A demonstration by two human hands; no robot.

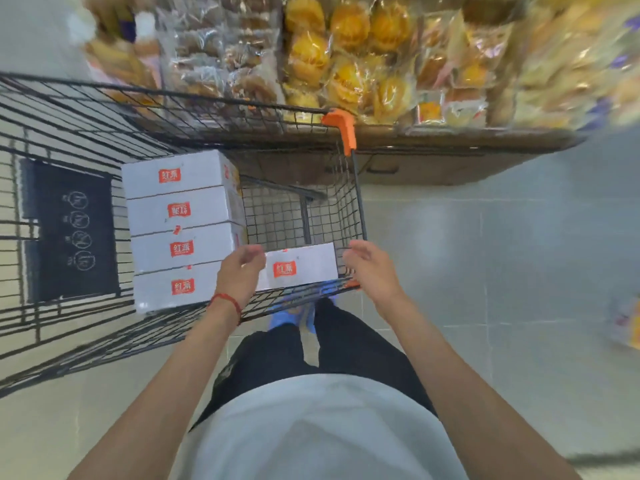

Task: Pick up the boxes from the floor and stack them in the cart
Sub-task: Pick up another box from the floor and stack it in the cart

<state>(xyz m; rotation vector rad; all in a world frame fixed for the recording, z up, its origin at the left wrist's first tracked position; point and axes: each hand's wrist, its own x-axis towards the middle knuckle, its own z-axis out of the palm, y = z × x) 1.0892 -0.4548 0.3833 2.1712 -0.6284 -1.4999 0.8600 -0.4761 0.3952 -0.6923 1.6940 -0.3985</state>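
A black wire cart [221, 102] with orange corner caps [341, 128] stands on a grey tiled floor [485, 258], seen from above. Inside it, toward its left side, a row of four white boxes [183, 230] sits packed edge to edge, each with a red label facing up. Just to the right of that row, against the cart's near wall, lies a single white box [304, 263] with the same red label.

The left grip [240, 271] is at this box's left end and covers that end and part of the nearest box in the row. Its fingers are curled, but I cannot tell whether they clasp the box or only rest against it. A red string bracelet [227, 303] circles that wrist. The right grip [369, 268] is released: its fingers are loosely bent, and it hovers just beside the box's right end with a small gap between, above the cart's near right corner.

A black placard [69, 230] with round white symbols hangs on the cart's left wall. Beyond the cart, a wooden shelf [450, 157] carries clear bags of yellow and brown baked goods [349, 60]. Below the arms are a pale grey shirt [322, 427], black trousers [346, 341] and blue shoes [289, 318], which stand right behind the cart. The right edge of the view is blurred.
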